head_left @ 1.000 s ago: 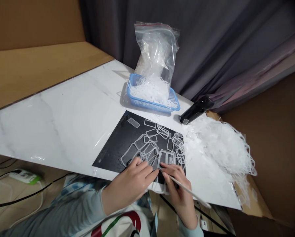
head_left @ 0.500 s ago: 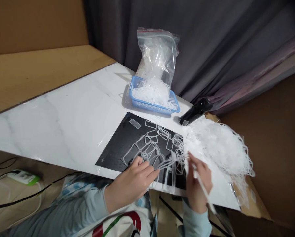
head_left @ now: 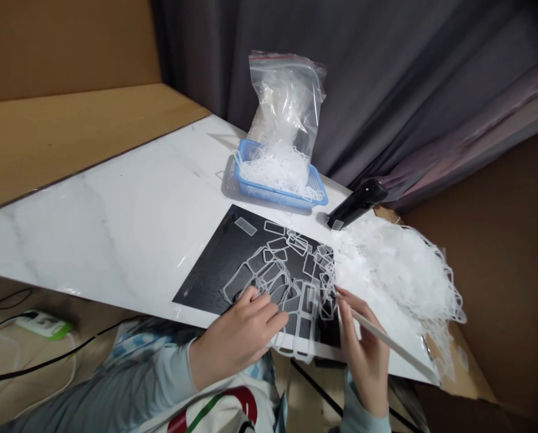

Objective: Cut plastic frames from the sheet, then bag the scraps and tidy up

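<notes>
Head view: left hand (head_left: pixel 241 331) resting over near edge of black mat (head_left: pixel 201 276), fingers curling under; cannot tell whether grip is closing on anything. Right hand (head_left: pixel 365 355) gripping slim white stick (head_left: pixel 389 341) at mat's right edge. Translucent loops (head_left: pixel 299 319) lying across mat, some reaching counter's (head_left: pixel 92 222) near edge between hands. Blue basket (head_left: pixel 273 194) sitting behind mat; white heap (head_left: pixel 406 264) lying at right.

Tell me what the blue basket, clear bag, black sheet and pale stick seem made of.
Blue basket: likely molded plastic, slightly glossy; its walls are even mesh.
Clear bag: shiny plastic film, transparent and creased.
Black sheet: smooth, perhaps plastic; it gleams faintly.
Pale stick: smooth, evenly colored; plastic or painted metal, unclear.
</notes>
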